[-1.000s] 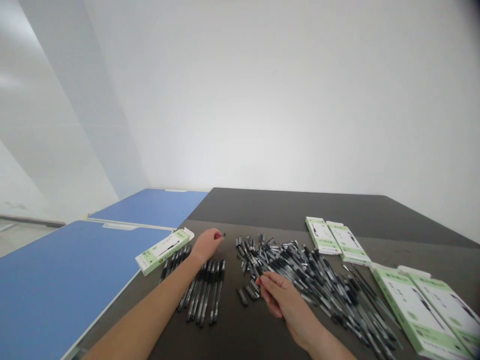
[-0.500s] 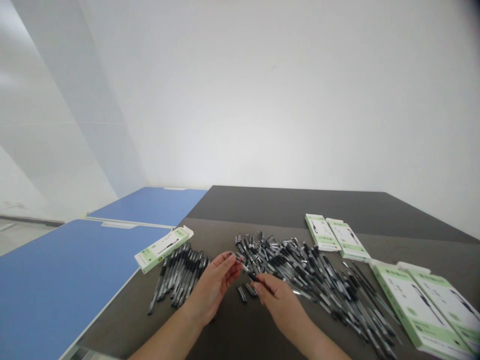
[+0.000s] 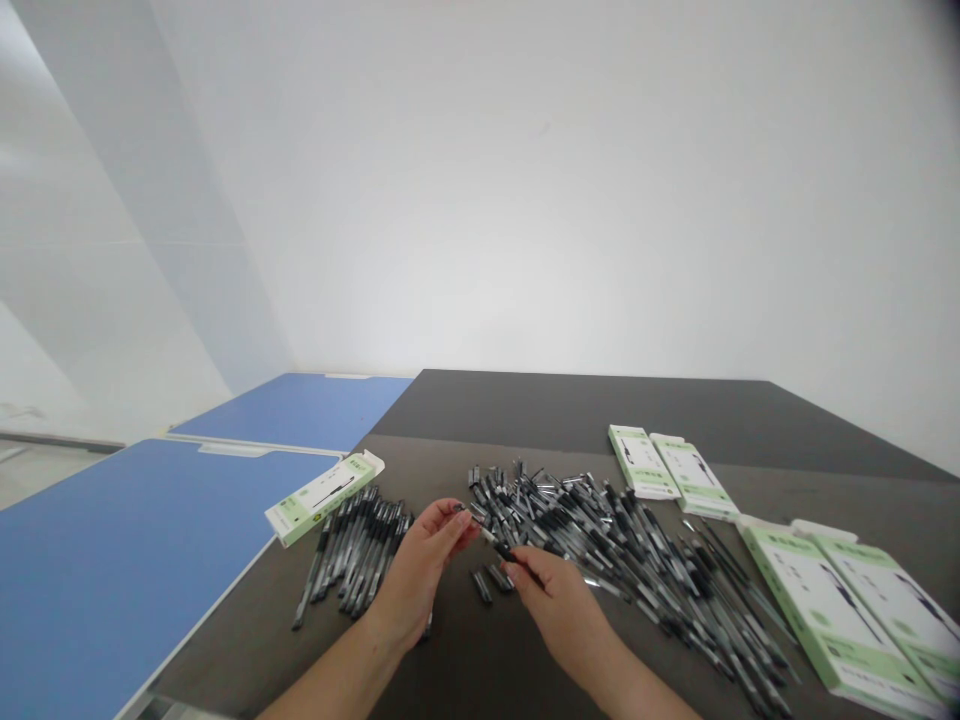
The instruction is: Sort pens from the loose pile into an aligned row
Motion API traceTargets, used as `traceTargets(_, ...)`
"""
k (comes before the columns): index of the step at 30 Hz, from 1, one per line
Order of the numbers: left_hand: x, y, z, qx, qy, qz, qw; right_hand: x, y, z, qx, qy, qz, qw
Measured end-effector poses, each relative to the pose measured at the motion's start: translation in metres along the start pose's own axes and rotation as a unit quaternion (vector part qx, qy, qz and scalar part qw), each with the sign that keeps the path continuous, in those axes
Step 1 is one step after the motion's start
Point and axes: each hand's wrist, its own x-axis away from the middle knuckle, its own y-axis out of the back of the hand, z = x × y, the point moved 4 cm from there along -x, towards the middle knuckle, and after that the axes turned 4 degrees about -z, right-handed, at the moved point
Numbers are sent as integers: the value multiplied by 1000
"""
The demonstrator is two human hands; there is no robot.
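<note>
My left hand (image 3: 421, 562) pinches a small dark pen cap (image 3: 460, 508) between thumb and fingertips. Opposite it, my right hand (image 3: 556, 598) is closed on the dark grip of a gel pen (image 3: 504, 550), whose front end points up-left to the cap. The fingers partly hide where cap and pen meet. Beside the left hand lies a row of capped pens (image 3: 352, 550), side by side. Two loose caps (image 3: 481, 587) rest on the table between my forearms. Behind and right of my right hand spreads a heap of pen parts (image 3: 615, 540).
A green-and-white pen box (image 3: 324, 497) lies at the dark table's left edge. Two similar boxes (image 3: 694, 475) lie behind the heap, and two more (image 3: 847, 610) are at the right. Blue tables (image 3: 150, 550) adjoin on the left; a white wall (image 3: 525, 200) rises behind.
My left hand came from above the pen row on the left to the pen in my right hand, bringing the cap to its front end. Over the last half second both hands stayed nearly still.
</note>
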Motion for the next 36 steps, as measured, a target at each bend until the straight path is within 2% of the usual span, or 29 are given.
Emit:
traceTargets(9, 7, -8, 7, -166, -46, 48, 984, 0, 0, 0, -10, -13, 5, 1000)
traceTargets(13, 7, -9, 3, -189, -59, 69, 978, 1, -9, -7, -100, -59, 37, 993)
traceTargets(15, 7, -10, 1, -189, -56, 75, 977, 3, -13, -9, -176, -96, 70, 977)
traceTargets(18, 11, -12, -2, -160, -43, 79, 983, 6, -16, -5, -285, -148, 116, 940)
traceTargets(21, 18, -12, -2, -129, -37, 88, 987, 10, -15, 1, -330, -158, 148, 919)
traceTargets(25, 31, -4, 0, -148, -47, 122, 980, 13, -16, 5, -303, -136, 159, 930)
traceTargets(26, 33, 1, 1, -165, -55, 120, 977, 14, -17, 5, -292, -132, 155, 935)
traceTargets(28, 36, 17, 0, -215, -90, 82, 969, 15, -19, 7, -273, -123, 139, 944)
traceTargets(30, 38, 38, -5, -292, -154, 20, 944, 16, -24, 8, -267, -122, 126, 948)
traceTargets(32, 41, 53, -10, -387, -227, 4, 893, 17, -34, 9, -264, -150, 130, 944)
traceTargets(34, 46, 60, -10, -483, -272, 43, 831, 17, -48, 6, -239, -200, 134, 941)
traceTargets(36, 50, 63, -4, -560, -286, 100, 771, 13, -61, 1, -177, -233, 115, 949)
